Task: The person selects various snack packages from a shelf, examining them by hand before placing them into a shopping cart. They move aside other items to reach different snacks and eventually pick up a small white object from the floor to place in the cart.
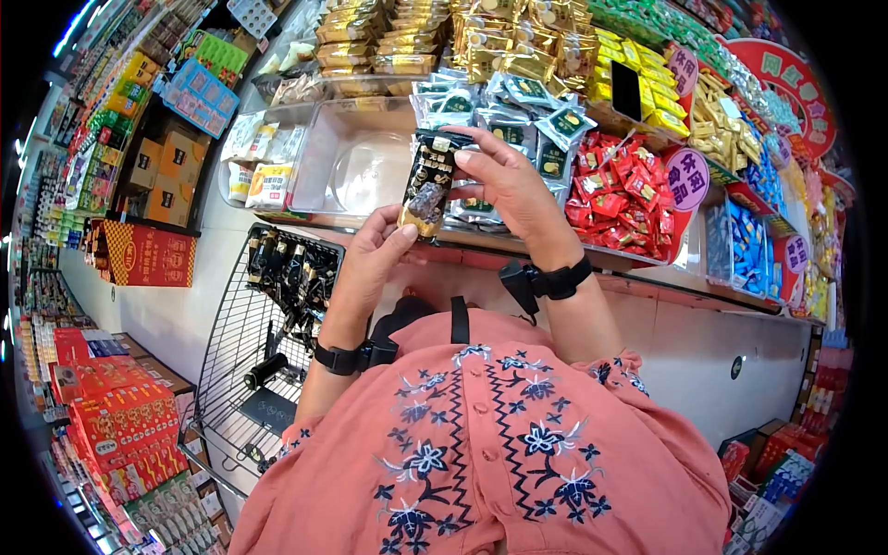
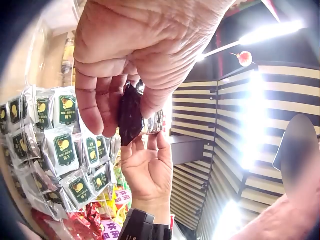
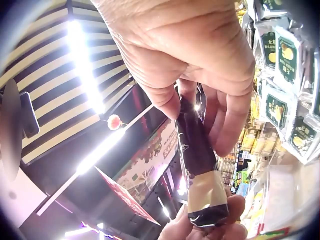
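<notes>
A narrow black-and-gold snack packet (image 1: pixel 428 185) is held upright over the front edge of the display, with a picture of dark food on its face. My left hand (image 1: pixel 375 259) pinches its lower end, thumb on the printed front. At the top right, my right hand (image 1: pixel 504 180) grips the packet between thumb and fingers. In the right wrist view the wrapper (image 3: pixel 196 150) stretches from one hand to the other. The left wrist view shows its dark side (image 2: pixel 131 115) under the left thumb. Similar black packets (image 1: pixel 291 273) lie in the wire cart to the left.
The shopping cart (image 1: pixel 222 361) stands left of the person. Ahead, bins hold silver-and-green packets (image 1: pixel 546 129), red-wrapped sweets (image 1: pixel 624 199) and gold packets (image 1: pixel 518 42). A clear plastic bin (image 1: pixel 365 153) sits behind the left hand. A phone-like black rectangle (image 1: pixel 626 91) is among yellow packets.
</notes>
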A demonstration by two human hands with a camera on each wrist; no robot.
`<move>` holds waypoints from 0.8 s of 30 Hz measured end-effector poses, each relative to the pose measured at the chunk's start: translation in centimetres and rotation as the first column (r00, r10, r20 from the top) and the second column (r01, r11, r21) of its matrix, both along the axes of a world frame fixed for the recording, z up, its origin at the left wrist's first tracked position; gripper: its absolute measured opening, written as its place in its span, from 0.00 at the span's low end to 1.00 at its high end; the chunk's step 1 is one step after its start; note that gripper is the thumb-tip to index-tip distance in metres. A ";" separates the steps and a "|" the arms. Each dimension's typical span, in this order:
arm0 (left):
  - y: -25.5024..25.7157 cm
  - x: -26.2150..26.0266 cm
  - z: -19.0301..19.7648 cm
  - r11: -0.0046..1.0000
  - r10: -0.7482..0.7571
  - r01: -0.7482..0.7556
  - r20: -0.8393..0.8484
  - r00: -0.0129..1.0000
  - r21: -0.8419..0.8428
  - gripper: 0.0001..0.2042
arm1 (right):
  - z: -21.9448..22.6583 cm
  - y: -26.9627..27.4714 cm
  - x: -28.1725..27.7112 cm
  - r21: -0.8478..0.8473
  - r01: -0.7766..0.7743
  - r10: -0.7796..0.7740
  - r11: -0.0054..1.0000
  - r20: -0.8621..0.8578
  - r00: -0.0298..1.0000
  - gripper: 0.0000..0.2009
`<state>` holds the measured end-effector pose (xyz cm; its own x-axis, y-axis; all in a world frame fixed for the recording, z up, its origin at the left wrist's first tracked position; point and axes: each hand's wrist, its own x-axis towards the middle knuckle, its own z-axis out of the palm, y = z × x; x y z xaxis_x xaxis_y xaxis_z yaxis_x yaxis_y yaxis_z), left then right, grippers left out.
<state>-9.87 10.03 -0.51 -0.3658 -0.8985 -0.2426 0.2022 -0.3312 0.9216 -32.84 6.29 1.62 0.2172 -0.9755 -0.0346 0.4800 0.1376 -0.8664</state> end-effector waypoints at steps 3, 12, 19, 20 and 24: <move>0.4 0.1 -0.5 1.000 0.002 -0.002 -0.022 1.000 0.001 0.17 | -0.2 0.0 0.0 -0.012 -0.002 0.002 1.000 -0.012 1.000 0.20; 1.5 0.5 0.0 1.000 0.019 -0.019 -0.007 1.000 -0.003 0.16 | -0.3 0.0 0.5 0.004 -0.063 0.064 0.998 -0.019 0.998 0.18; 2.1 0.9 0.4 0.999 0.040 -0.040 0.008 0.999 -0.004 0.17 | -0.5 -0.2 1.1 0.047 -0.078 0.079 0.996 -0.011 0.997 0.18; 2.2 1.0 0.4 0.999 0.044 -0.044 0.012 0.999 -0.003 0.17 | -0.7 -0.2 1.2 0.054 -0.082 0.082 0.995 -0.009 0.997 0.18; 2.5 1.2 0.5 0.998 0.064 -0.064 0.006 0.998 0.016 0.18 | -1.2 -0.3 1.6 0.068 -0.081 0.082 0.994 -0.009 0.997 0.19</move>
<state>-8.66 12.57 0.00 -0.3062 -0.9159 -0.2596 0.2182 -0.3330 0.9173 -31.29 5.97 0.41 0.2948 -0.9501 -0.1023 0.4549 0.2337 -0.8593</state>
